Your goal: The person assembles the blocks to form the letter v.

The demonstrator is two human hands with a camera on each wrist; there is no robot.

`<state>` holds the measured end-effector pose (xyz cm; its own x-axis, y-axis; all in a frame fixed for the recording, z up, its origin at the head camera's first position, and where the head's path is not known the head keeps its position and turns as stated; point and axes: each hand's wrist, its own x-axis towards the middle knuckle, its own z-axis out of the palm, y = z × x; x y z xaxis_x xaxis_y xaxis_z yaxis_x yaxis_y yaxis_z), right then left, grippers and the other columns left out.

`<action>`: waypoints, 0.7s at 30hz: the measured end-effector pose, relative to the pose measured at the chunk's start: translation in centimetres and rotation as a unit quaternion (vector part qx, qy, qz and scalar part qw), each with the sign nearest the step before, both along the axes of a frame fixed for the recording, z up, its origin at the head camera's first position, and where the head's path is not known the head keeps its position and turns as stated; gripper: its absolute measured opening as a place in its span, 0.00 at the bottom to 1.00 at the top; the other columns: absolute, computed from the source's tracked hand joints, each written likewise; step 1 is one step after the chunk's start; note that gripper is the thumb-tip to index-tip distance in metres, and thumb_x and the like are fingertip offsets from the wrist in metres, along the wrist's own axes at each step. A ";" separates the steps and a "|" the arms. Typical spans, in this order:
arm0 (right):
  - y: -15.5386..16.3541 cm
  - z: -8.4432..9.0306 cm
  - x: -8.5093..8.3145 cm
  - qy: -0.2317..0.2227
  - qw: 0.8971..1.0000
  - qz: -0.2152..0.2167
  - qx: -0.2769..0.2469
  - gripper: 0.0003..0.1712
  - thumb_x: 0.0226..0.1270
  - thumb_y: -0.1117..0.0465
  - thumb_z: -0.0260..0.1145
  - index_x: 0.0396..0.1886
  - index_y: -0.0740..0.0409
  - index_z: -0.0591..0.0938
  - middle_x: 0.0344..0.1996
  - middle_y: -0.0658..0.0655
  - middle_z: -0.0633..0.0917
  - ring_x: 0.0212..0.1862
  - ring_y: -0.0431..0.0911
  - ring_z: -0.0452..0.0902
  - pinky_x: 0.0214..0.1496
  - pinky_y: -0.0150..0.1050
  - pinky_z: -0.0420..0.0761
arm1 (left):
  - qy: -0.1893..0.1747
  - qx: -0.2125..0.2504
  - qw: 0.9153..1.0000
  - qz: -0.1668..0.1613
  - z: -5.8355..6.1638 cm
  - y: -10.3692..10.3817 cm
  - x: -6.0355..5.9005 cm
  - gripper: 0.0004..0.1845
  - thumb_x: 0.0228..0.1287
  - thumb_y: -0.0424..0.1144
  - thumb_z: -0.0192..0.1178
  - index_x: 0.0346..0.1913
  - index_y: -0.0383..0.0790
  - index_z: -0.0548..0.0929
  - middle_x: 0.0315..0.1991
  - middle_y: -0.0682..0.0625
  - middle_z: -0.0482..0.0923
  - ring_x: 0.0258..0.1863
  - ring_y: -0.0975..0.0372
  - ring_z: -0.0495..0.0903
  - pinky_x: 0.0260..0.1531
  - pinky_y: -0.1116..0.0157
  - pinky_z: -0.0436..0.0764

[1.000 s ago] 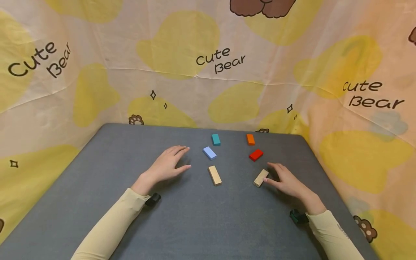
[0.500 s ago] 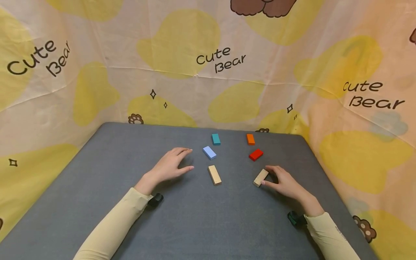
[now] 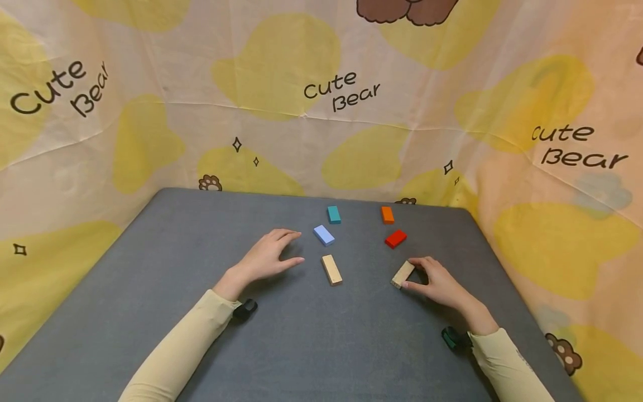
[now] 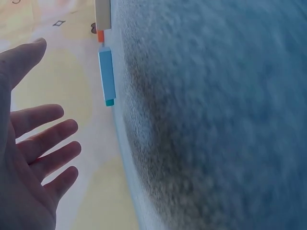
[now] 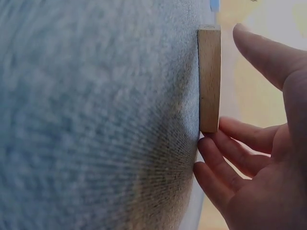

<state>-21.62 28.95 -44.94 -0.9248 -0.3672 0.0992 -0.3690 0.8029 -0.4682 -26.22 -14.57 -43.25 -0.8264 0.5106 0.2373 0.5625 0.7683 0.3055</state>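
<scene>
Lying flat on the grey table (image 3: 301, 346), a plain wooden block (image 3: 403, 274) at 3 o'clock is touched at both ends by the right hand (image 3: 438, 283), fingers loosely bent. The left hand (image 3: 266, 258) is spread open, holding nothing, beside another wooden block (image 3: 331, 269).

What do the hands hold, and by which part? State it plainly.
The right hand touches the natural wood block at its near end and side with its fingertips; a closed grip cannot be told. The left hand holds nothing, lying flat on the grey table.
</scene>
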 end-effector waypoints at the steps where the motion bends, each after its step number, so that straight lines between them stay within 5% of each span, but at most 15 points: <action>1: 0.0 0.0 0.0 0.000 1.000 -0.001 0.001 0.39 0.58 0.44 0.69 0.60 0.66 0.72 0.51 0.62 0.76 0.52 0.54 0.72 0.56 0.54 0.71 | -0.002 0.001 1.000 0.001 0.0 0.1 0.0 0.37 0.60 0.63 0.56 0.67 0.44 0.70 0.64 0.47 0.70 0.65 0.53 0.67 0.63 0.51 0.65; 21: -0.5 0.0 -0.1 0.002 1.000 -0.012 0.007 0.41 0.55 0.44 0.71 0.59 0.67 0.71 0.52 0.65 0.75 0.53 0.56 0.70 0.56 0.55 0.70 | -0.041 0.061 0.997 -0.013 -0.4 2.5 -0.3 0.39 0.50 0.61 0.67 0.62 0.41 0.75 0.55 0.48 0.73 0.57 0.55 0.70 0.57 0.53 0.72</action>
<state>-21.74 28.45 -44.97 -0.9328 -0.3471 0.0972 -0.3518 0.8175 -0.4560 -26.51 -12.11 -43.64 -0.8327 0.5032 0.2312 0.5507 0.7089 0.4407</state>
